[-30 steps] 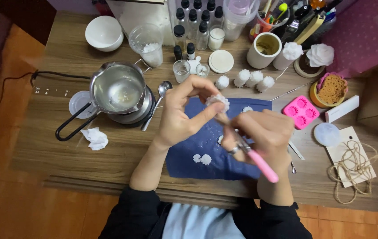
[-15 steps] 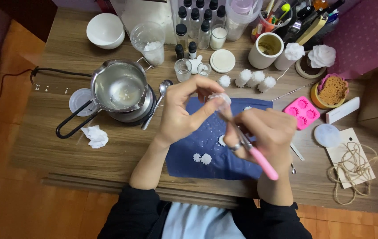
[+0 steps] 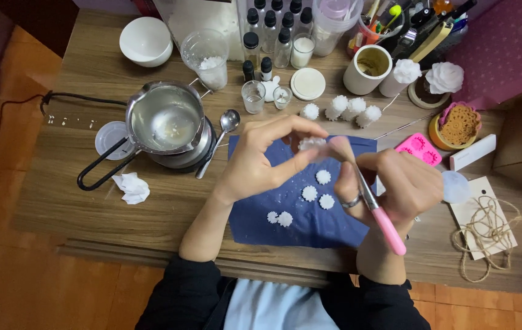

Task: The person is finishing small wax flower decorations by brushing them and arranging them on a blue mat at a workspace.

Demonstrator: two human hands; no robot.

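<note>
White wax flower (image 3: pixel 312 143) sits pinched between my left hand's (image 3: pixel 255 162) thumb and fingers, above the blue cloth (image 3: pixel 255 214) on the bench (image 3: pixel 53 201). My right hand (image 3: pixel 395 183) has its grip closed on a pink-handled tool (image 3: pixel 380 217), tip near the flower. Small flowers (image 3: pixel 317 188) lie on the cloth.

Bare forearms run out of dark, nearly black sleeves pushed up to the elbows; a pale blue top shows between them at the chest; the right hand (image 3: pixel 395 183) wears a silver ring on one finger.
</note>
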